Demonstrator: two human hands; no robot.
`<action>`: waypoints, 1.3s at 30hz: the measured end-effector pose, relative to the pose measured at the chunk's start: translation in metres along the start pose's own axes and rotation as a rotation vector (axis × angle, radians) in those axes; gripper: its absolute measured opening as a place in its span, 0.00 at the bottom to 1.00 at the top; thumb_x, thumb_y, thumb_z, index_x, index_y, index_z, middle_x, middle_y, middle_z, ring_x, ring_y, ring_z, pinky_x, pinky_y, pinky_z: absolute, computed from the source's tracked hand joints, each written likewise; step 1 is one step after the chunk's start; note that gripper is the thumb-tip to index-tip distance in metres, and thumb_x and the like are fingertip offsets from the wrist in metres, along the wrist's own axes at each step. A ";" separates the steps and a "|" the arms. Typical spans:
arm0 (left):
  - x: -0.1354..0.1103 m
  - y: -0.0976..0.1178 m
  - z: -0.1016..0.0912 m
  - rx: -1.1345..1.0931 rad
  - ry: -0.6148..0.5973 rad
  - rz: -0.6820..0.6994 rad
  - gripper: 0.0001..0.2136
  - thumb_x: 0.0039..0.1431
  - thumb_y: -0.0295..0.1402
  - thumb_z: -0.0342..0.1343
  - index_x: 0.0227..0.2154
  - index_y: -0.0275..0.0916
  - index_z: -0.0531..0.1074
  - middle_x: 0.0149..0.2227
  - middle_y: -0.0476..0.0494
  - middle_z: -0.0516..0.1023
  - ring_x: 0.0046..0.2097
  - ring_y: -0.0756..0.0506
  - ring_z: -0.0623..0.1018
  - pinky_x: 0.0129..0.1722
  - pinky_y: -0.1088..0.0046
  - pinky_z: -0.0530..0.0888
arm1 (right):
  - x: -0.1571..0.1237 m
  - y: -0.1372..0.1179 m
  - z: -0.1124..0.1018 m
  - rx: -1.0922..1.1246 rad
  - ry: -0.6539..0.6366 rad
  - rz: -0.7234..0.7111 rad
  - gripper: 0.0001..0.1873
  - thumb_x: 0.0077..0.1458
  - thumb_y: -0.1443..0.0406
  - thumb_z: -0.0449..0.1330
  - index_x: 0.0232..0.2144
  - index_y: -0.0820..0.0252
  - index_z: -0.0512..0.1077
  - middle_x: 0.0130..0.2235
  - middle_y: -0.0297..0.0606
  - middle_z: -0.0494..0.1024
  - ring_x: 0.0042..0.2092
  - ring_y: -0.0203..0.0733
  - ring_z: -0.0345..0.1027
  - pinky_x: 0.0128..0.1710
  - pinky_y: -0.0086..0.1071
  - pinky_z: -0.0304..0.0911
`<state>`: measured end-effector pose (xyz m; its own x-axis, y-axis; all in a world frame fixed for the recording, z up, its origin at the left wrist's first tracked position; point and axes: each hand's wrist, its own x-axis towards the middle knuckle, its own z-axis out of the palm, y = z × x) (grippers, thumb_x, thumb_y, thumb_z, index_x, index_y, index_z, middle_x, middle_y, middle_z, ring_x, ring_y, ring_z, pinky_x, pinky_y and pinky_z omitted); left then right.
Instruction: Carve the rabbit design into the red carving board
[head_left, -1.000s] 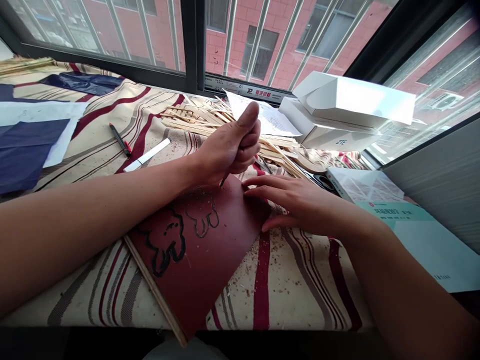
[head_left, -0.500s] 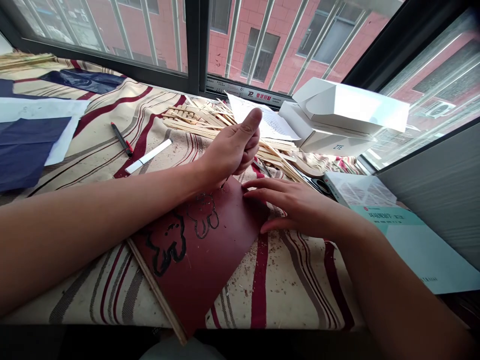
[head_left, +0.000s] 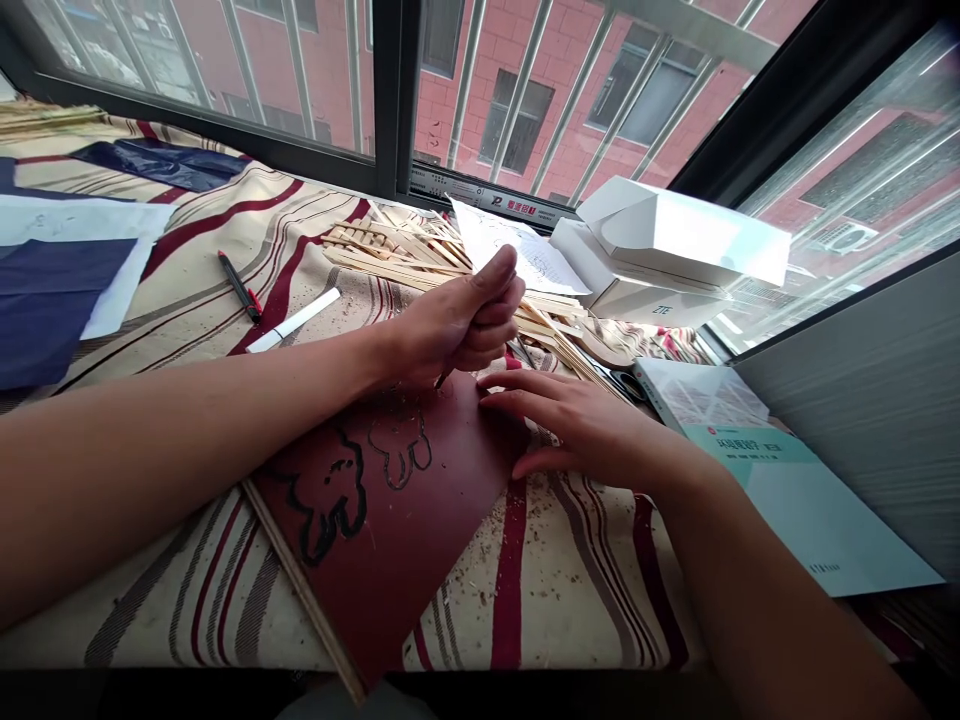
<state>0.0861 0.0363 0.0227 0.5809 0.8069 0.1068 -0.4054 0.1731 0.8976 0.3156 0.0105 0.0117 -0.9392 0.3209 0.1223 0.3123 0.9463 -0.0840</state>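
Dark red board (head_left: pixel 420 570) is lying on striped cloth (head_left: pixel 142 610), its corner pointing towards the near edge, with a wooden strip (head_left: pixel 300 590) running along its near left side. 2 black outlines (head_left: pixel 330 490) are showing on the board, with the larger one on the left and the smaller one further away on the right. Wood shavings (head_left: pixel 480 540) are scattering across the cloth to the right of the board.

Left hand (head_left: pixel 457 325) is closing into a fist around a pointed tool (head_left: pixel 442 380), with only the tip showing below the fist, just above the far part of the board. I cannot tell whether the tip is touching it. Right hand (head_left: pixel 577 420) is lying open, its fingers spreading over the board's right corner.

Pen (head_left: pixel 238 285) and white marker (head_left: pixel 292 320) are lying on the cloth to the left, beyond them navy paper (head_left: pixel 52 300). Book (head_left: pixel 787 480) is lying to the right. Farther on, wooden sticks (head_left: pixel 397 250) are heaping up beside white paper (head_left: pixel 517 250) and white boxes (head_left: pixel 645 270), in front of a window (head_left: pixel 390 100) facing a brick building (head_left: pixel 510 120).
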 end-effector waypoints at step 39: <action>-0.009 -0.006 0.004 0.111 0.056 0.159 0.33 0.66 0.64 0.60 0.21 0.40 0.60 0.16 0.58 0.53 0.17 0.56 0.51 0.16 0.82 0.51 | -0.001 0.001 0.004 0.132 -0.034 0.089 0.34 0.65 0.50 0.70 0.66 0.59 0.73 0.69 0.56 0.75 0.69 0.64 0.73 0.64 0.59 0.75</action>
<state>0.0863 0.0260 0.0184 0.4745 0.8498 0.2295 -0.4068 -0.0195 0.9133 0.3159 0.0111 0.0076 -0.9138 0.3993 0.0749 0.3750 0.8999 -0.2229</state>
